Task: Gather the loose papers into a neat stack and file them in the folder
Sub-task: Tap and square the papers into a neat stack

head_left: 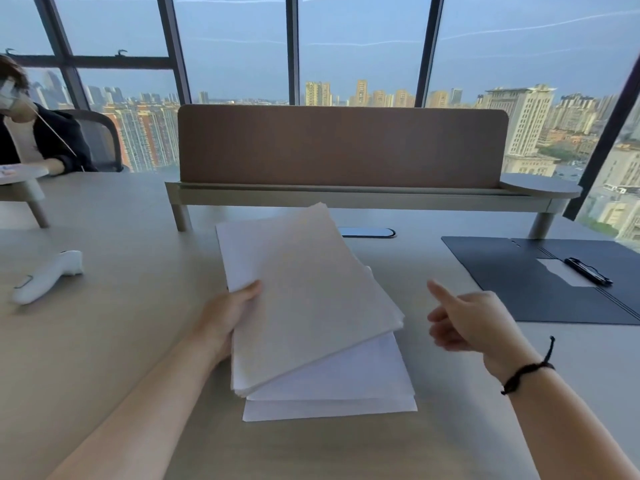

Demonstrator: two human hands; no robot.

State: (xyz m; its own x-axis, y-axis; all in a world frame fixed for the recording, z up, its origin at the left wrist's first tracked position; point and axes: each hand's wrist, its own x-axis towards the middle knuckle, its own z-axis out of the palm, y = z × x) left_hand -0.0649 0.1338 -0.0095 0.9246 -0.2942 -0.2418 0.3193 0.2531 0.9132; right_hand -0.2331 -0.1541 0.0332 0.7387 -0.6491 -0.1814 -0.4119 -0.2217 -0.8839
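Observation:
A bundle of white papers (304,296) is lifted off the desk at a tilt, skewed clockwise, with my left hand (230,315) gripping its left edge, thumb on top. Beneath it a few more white sheets (332,393) lie flat and fanned out on the desk. My right hand (464,322) hovers to the right of the bundle, fingers loosely curled, thumb raised, holding nothing and not touching the paper. A dark folder (512,289) lies open at the right, with a black pen (588,270) and a white slip on its inner face.
A white handheld device (48,276) lies at the left of the desk. A brown divider screen (343,147) on a raised shelf crosses the back. A cable port (367,232) sits behind the papers. A person (31,133) sits at the far left.

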